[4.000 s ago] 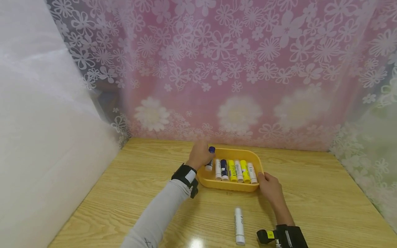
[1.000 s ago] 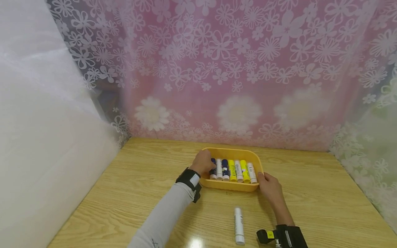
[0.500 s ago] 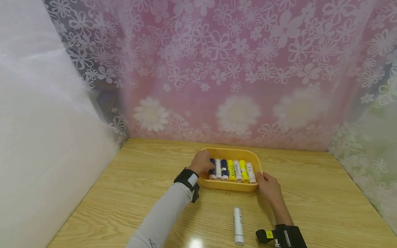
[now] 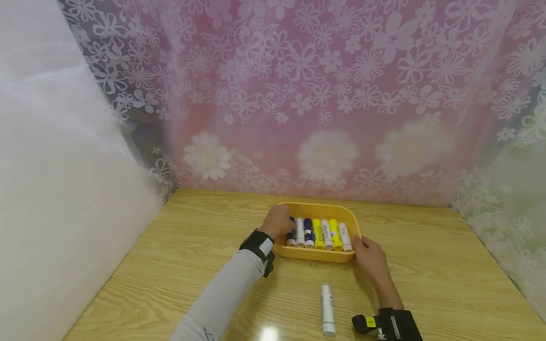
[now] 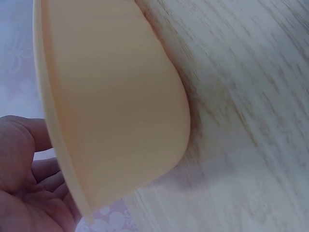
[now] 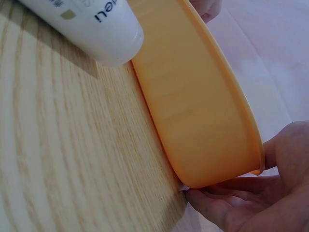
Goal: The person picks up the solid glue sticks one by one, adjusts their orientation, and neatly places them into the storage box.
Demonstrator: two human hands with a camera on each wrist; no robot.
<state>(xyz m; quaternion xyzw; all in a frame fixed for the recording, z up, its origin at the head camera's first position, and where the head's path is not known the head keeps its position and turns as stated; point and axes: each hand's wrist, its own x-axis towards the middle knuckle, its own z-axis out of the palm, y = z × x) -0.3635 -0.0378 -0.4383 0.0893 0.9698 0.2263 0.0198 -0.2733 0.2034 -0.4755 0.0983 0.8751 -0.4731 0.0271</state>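
Observation:
A yellow-orange plastic basket (image 4: 315,255) stands toward the back of the table. A row of glue sticks lies in it, among them white, blue and yellow ones. My left hand (image 4: 276,221) reaches over the left end, its fingertips at the leftmost blue glue stick (image 4: 291,236), which it pinches. In the left wrist view the basket wall (image 5: 116,96) hides those fingertips. My right hand (image 4: 372,257) grips the basket's right front corner, thumb at the rim and fingers under the side in the right wrist view. One white glue stick (image 4: 327,310) lies apart in front.
The wood-grain table (image 4: 204,237) runs back to a pink flowered curtain (image 4: 264,94). A white sheet (image 4: 64,166) hangs along the left side. Each wrist wears a black camera strap.
Four seconds ago the left hand held the blue glue stick tilted over the basket's left end; it now lies in line with the others. Within the last second, hardly anything has moved.

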